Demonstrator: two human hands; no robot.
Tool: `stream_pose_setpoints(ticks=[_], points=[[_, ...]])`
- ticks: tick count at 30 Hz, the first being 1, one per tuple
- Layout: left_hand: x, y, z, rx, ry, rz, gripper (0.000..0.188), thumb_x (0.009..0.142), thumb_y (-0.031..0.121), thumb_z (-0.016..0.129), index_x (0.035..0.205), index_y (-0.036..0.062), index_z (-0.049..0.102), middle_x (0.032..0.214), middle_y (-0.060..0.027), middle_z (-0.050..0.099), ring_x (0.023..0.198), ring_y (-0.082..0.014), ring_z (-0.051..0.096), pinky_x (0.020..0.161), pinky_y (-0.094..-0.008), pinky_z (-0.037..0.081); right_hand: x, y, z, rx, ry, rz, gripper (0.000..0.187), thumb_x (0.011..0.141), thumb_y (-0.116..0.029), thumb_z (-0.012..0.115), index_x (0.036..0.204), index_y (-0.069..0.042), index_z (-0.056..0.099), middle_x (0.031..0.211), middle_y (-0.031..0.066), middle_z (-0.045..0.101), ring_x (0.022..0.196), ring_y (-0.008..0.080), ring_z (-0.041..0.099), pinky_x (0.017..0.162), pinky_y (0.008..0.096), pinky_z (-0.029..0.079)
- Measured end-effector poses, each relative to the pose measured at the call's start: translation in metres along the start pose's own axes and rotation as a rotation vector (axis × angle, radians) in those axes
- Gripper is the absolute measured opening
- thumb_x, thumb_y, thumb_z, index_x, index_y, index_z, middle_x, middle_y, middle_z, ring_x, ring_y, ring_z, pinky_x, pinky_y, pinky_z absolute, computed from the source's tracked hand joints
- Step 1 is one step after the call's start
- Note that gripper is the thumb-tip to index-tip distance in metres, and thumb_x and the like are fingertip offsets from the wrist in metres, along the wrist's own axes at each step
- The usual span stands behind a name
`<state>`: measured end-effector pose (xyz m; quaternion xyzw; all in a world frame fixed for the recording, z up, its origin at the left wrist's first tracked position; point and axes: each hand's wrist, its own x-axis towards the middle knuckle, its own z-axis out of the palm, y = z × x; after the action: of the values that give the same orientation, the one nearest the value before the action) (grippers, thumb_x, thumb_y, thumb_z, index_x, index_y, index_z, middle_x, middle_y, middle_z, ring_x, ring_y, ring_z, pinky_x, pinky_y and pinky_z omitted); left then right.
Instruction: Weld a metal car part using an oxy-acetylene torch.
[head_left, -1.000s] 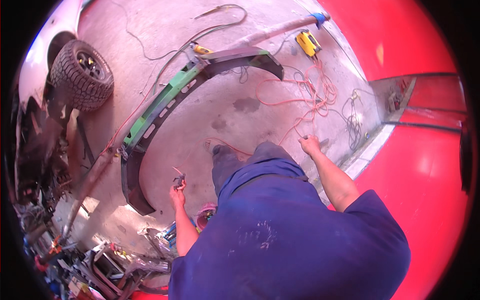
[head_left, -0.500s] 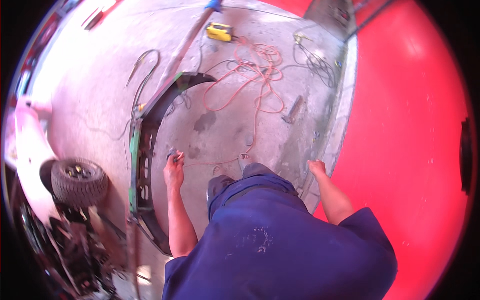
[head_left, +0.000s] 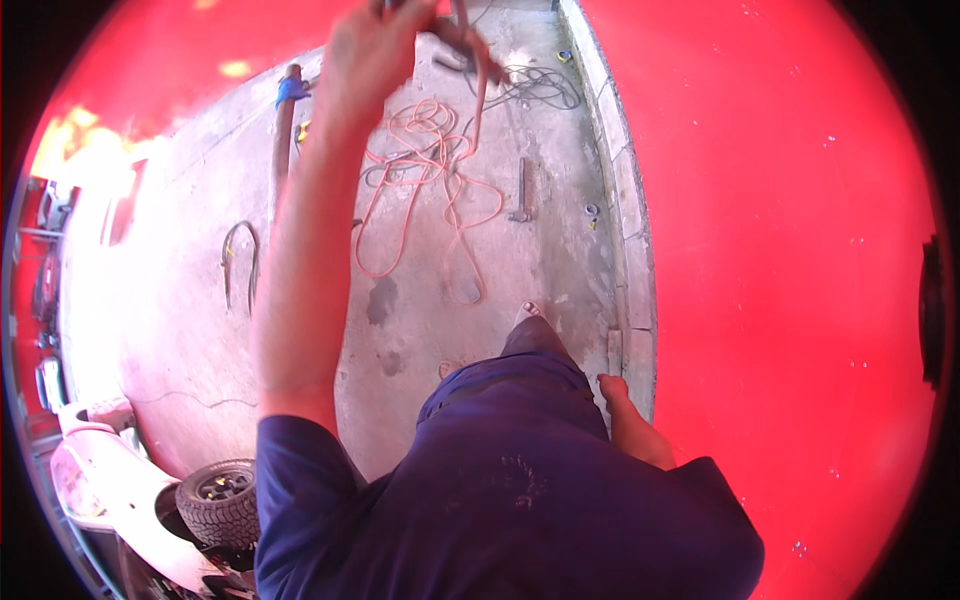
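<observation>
A red panel (head_left: 790,260) fills the right, cut off by the lens rim. Grey floor (head_left: 430,320) runs between, under tangled orange cable (head_left: 440,160) at far centre. The left hand (head_left: 372,65), raised far and blurred, has its fingertips obscured. The right hand (head_left: 622,400), near right, is partly covered by clothing; I cannot tell its grip. A dark tool (head_left: 462,40), gripped in the left fingers, juts rightward, its shape smeared.

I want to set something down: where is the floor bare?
Bare concrete shows just right of the dark stain, below the loops of orange cord in the picture, and left of the bent dark hose. Farther up it is crowded: tangled cord, the hammer-like tool, dark cables.
</observation>
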<state>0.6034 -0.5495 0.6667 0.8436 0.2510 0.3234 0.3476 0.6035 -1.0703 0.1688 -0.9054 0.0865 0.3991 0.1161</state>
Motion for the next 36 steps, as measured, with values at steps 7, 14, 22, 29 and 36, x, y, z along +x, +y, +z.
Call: stream_pose_setpoints(ticks=[7,14,22,29,36], points=[[0.126,0.098,0.053,-0.462,0.014,0.243,0.024,0.095,0.025,0.053,0.091,0.0021,0.059,0.074,-0.0077,0.069,0.04,-0.0065,0.038,0.038,-0.0214,0.029,0.052,-0.019,-0.019,0.628,0.105,-0.014,0.044,0.08,-0.034,0.064,0.106,0.003,0.065,0.111,0.0237,0.063,0.108,0.0353,0.059,0.09,0.0401,0.045],[0.208,0.08,0.113,-0.546,-0.099,0.214,0.023,0.095,0.025,0.053,0.093,0.0036,0.058,0.074,-0.0084,0.068,0.039,-0.0076,0.039,0.035,-0.0229,0.03,0.045,-0.05,-0.087,0.846,0.18,0.012,0.04,0.083,-0.031,0.063,0.101,0.004,0.065,0.094,0.0161,0.065,0.09,0.0239,0.06,0.08,0.0372,0.046],[0.278,-0.039,0.275,-0.46,-0.383,0.017,0.034,0.087,0.035,0.063,0.088,0.0015,0.063,0.061,-0.0027,0.06,0.043,-0.0106,0.047,0.038,-0.0273,0.038,0.093,-0.106,-0.092,0.852,0.227,0.041,0.038,0.086,-0.032,0.061,0.1,0.004,0.064,0.091,0.0143,0.065,0.085,0.0241,0.059,0.076,0.0402,0.046],[0.281,-0.286,0.499,0.032,-0.776,0.229,0.044,0.088,0.043,0.049,0.098,0.0035,0.066,0.102,-0.0214,0.064,0.097,-0.0377,0.061,0.087,-0.049,0.045,0.141,-0.086,-0.023,-0.256,0.292,-0.2,0.023,0.088,-0.022,0.046,0.087,-0.011,0.066,0.077,0.0154,0.065,0.077,0.0327,0.066,0.066,0.0485,0.05],[0.262,-0.279,0.555,-0.079,-0.868,-0.222,0.032,0.086,0.027,0.051,0.108,0.0059,0.06,0.113,-0.0192,0.062,0.106,-0.0358,0.059,0.089,-0.0459,0.047,0.163,-0.077,-0.101,-0.445,0.28,-0.331,0.027,0.087,-0.028,0.047,0.093,-0.015,0.07,0.076,0.0137,0.068,0.076,0.0318,0.067,0.064,0.0473,0.051]])
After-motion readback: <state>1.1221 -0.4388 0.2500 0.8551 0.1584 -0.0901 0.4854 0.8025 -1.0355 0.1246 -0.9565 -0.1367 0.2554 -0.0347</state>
